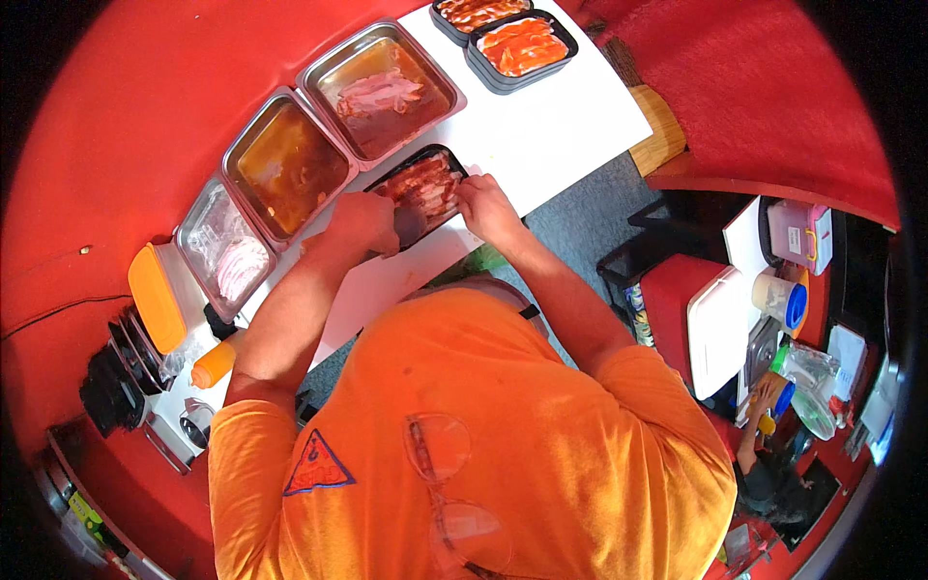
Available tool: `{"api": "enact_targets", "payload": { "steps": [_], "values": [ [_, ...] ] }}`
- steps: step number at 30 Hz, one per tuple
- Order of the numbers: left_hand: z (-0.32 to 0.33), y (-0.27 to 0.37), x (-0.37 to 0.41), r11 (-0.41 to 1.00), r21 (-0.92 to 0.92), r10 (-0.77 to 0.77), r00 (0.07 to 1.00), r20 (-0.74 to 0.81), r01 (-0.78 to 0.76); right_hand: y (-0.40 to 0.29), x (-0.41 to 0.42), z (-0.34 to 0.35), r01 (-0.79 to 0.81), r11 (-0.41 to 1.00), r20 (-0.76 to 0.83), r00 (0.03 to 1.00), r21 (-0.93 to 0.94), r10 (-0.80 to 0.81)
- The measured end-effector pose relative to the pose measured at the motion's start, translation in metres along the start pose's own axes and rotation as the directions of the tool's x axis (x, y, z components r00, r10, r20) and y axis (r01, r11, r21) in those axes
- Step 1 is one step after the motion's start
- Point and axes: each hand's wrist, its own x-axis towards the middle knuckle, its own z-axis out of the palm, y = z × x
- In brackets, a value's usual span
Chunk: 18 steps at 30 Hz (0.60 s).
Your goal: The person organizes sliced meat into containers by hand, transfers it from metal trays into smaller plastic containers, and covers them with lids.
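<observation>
A black tray (418, 190) filled with strips of raw meat lies on the white table before me. My left hand (365, 222) is over the tray's left end, its grip hidden by the hand; a dark round shape shows beside its fingers. My right hand (487, 209) has bent fingers at the tray's right edge, touching the rim or the meat; which one is unclear. Behind the tray stand a steel pan (384, 90) with meat in liquid, a steel pan (290, 167) of brown liquid and a pan (226, 250) with pale sliced meat and clear plastic.
Stacked black trays (523, 51) of sauced meat strips stand at the table's far end. On the left are an orange-lidded container (158, 297), an orange bottle (214, 362) and stacked black trays (112, 391). A red cooler (696, 319) and another person (768, 478) are at the right.
</observation>
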Motion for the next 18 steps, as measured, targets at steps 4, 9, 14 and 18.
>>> {"api": "enact_targets", "payload": {
  "steps": [4,9,14,18],
  "values": [
    [0.001,-0.001,-0.001,0.999,-0.043,-0.032,0.989,-0.144,0.027,-0.002,-0.002,0.002,-0.021,1.000,0.009,1.000,-0.008,0.021],
    [-0.005,0.002,-0.004,0.999,-0.039,-0.013,0.996,-0.084,0.010,-0.001,-0.009,0.010,-0.055,0.997,-0.109,0.992,0.049,0.060],
    [0.004,-0.001,0.002,0.996,-0.087,0.006,0.996,-0.090,-0.014,0.003,-0.013,0.013,-0.037,0.996,-0.179,0.982,0.079,0.051],
    [-0.010,0.009,-0.004,0.997,-0.075,-0.032,0.999,-0.038,0.029,0.004,-0.020,0.009,-0.085,0.993,-0.172,0.980,0.084,0.099]
  ]
}}
